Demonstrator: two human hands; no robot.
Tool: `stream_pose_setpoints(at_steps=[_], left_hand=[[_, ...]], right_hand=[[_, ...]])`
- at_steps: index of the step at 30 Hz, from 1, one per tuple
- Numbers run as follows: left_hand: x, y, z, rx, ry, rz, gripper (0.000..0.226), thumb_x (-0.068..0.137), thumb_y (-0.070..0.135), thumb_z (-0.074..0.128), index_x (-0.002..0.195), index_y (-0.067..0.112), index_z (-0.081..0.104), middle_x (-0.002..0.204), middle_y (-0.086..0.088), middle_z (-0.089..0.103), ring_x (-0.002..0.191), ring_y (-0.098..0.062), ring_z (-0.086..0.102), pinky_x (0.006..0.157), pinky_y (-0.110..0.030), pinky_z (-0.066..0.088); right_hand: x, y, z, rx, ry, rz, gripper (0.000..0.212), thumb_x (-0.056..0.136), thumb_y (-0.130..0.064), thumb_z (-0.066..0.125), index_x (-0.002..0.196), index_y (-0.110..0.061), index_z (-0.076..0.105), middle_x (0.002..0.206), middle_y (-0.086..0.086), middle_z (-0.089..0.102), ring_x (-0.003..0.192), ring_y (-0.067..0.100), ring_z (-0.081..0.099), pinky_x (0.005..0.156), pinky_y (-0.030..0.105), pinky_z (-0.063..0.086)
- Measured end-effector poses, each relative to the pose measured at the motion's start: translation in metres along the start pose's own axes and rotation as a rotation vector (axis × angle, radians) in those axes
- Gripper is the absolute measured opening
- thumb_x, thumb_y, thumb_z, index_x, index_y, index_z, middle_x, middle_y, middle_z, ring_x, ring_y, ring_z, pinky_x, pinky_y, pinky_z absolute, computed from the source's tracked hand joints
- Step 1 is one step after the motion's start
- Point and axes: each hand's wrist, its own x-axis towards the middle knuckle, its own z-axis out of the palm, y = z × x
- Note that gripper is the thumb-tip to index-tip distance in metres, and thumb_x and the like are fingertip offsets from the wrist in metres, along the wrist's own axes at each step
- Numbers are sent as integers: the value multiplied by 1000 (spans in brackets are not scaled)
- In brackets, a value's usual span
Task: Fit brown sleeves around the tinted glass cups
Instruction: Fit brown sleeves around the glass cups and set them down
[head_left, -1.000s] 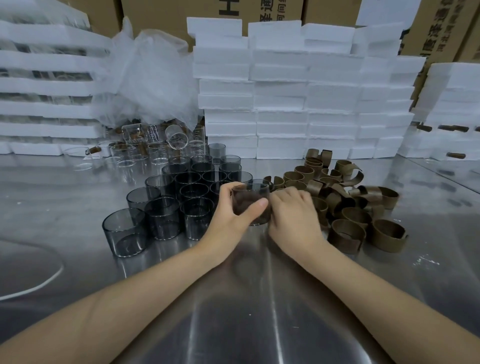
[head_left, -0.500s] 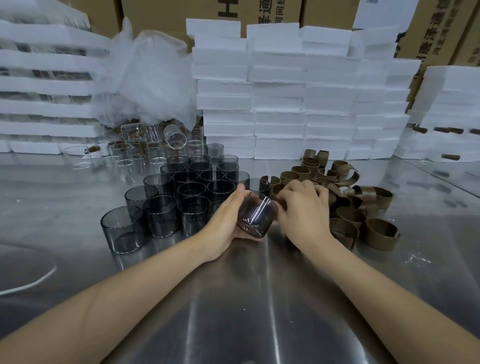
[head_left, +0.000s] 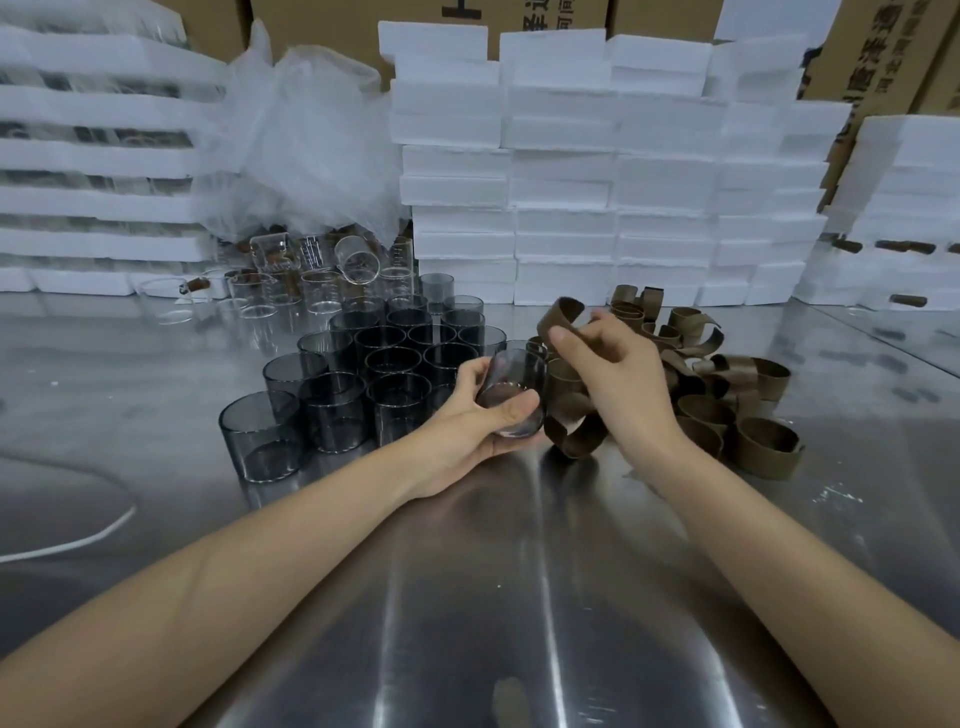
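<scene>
Tinted glass cup (head_left: 511, 371), tilted, wrapped by fingers of left hand (head_left: 462, 418): probably slick, rigid, fragile. Brown sleeve (head_left: 557, 318), end pinched by right hand (head_left: 621, 374): light, springy.

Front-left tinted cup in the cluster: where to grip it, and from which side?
Grip the side wall of the front-left cup, coming in from its left-front. It stands upright, mouth up, and those sides are free. Its neighbour crowds the right side. This is probably safer than pinching the thin rim.
</scene>
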Motion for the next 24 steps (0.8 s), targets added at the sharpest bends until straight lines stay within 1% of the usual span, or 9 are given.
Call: stream_pose_setpoints(at_steps=[3,6,10,12,15,17,19,21,24], left_hand=[[1,-1,2,1,51,53,68,68,19,72,122,25,31,130,-9,51,92,-16,71,74,-30,59],[1,-3,2,15,52,82,68,77,17,70,132,19,30,140,-16,47,107,-29,67,79,-33,59],[2,-4,0,153,51,150,63,93,11,60,149,17,33,138,-16,55,114,-27,64,89,-39,56],[2,-4,0,221,44,168,69,89,18,64,151,19,32,134,-14,59,111,-24,66,83,-36,57],[2,-4,1,270,87,197,79,78,34,66,149,27,32,122,-3,60,85,-4,67,67,-24,53],[2,-5,0,279,105,208,74,82,36,64,147,31,31,121,-3,59,79,-1,66,64,-22,51],[3,-7,-2,287,105,225,66,92,28,58,150,30,27,124,-7,58,78,0,67,64,-20,51],[3,-8,-4,314,94,248,69,94,28,56,154,29,23,129,-15,56,82,0,67,66,-21,52],[0,-5,-1,347,59,286,72,91,34,53,155,30,20,142,6,50,99,-6,67,70,-23,54]], right_hand=[[-7,-4,5,23,18,-13,13,84,-29,73,89,-19,65,85,-3,66,85,6,63,81,28,49],[-19,-7,19,212,87,-37,33,85,-24,73,110,-29,52,102,-11,61,95,-1,64,91,31,51],[-35,-10,34,300,79,-45,49,77,-51,67,120,-41,45,113,-11,59,108,15,63,96,42,51],[-37,-10,34,191,85,-98,57,79,-41,71,127,-35,42,121,-2,57,113,14,59,100,42,48],[-32,-6,29,196,81,-117,55,78,-6,76,113,-31,42,118,11,56,107,18,62,93,43,52],[-30,-3,28,218,80,-148,59,75,3,76,105,-29,37,110,-1,57,98,4,64,84,24,53],[-32,-1,29,171,81,-181,61,72,-3,81,103,-29,35,107,-9,53,95,-9,58,83,10,45],[-34,-4,30,118,72,-190,62,72,-20,84,106,-33,34,106,-14,51,97,-12,54,84,7,41],[-31,-8,26,59,20,-198,44,90,-36,64,123,-41,37,117,-18,49,110,-8,50,94,17,42]])
